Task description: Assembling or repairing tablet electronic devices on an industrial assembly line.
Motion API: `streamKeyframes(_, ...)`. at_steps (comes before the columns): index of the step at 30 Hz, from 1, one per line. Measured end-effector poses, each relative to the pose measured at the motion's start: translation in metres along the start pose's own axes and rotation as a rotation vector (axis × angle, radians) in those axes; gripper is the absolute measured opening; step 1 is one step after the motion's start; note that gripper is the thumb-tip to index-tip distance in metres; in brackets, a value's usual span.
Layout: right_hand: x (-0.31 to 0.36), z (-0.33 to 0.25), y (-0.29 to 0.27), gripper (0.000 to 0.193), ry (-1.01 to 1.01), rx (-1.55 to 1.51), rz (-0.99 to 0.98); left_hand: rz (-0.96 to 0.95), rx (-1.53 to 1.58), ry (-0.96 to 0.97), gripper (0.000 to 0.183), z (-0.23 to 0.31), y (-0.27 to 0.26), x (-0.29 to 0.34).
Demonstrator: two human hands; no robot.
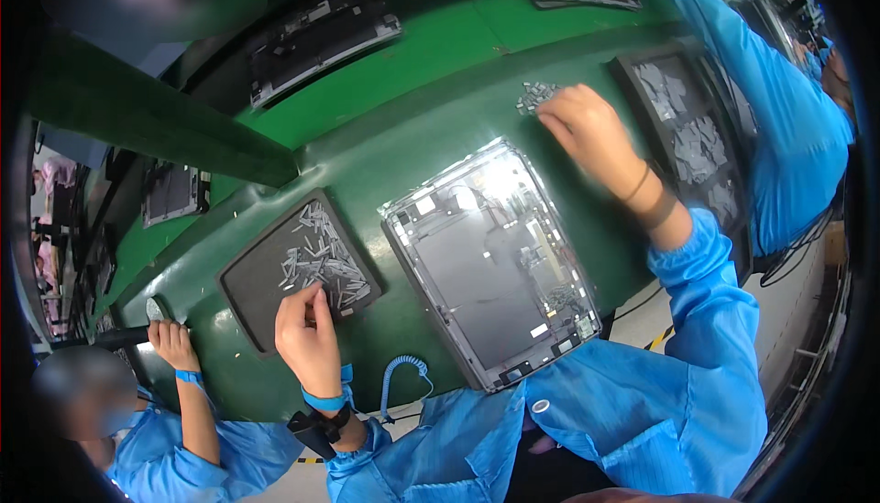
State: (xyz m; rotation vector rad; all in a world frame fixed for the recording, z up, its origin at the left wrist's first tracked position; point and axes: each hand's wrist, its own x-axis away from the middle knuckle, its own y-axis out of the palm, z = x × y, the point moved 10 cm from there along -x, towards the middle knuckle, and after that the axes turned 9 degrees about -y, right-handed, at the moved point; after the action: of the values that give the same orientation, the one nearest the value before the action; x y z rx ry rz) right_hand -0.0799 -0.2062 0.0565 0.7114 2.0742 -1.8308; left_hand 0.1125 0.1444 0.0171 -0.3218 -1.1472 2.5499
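My left hand [309, 340] is at the near edge of a dark tray [261, 288], its thumb and finger pinched together beside a heap of thin grey strips [323, 251]. Anything between those fingertips is too small to make out. Farther off on the right, my right hand [594, 136] hovers at a little pile of small grey pieces [534, 96], fingers curled into a pinch whose contents are hidden. Between my hands lies an opened flat device [490, 292], a tablet or laptop shell with circuit parts and a dark panel showing. A blue strap circles my left wrist.
A compartmented dark tray of grey pieces [694, 147] stands at the right, beside a co-worker's blue sleeve [779, 91]. Another person's hand [172, 345] is at the left edge. A coiled blue cord [403, 363] hangs near the front. More opened devices [325, 45] lie beyond a green beam [211, 141].
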Motion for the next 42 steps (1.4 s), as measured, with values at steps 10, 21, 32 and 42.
streamKeyframes(10,0.000,0.015,0.032,0.007,0.047,0.022,-0.027,0.063,0.067,0.044,0.007,-0.010,-0.008,-0.003)
streamKeyframes(21,0.003,0.003,0.009,0.013,0.159,-0.173,0.056,0.117,-0.109,0.325,0.011,0.025,0.006,-0.017)
streamKeyframes(32,-0.007,-0.022,0.015,0.007,0.145,-0.447,-0.043,0.096,-0.083,0.274,0.008,0.016,0.008,-0.025)
streamKeyframes(42,-0.005,-0.024,0.024,0.008,0.268,-0.283,-0.221,0.137,0.142,0.119,0.011,0.001,0.012,-0.024)
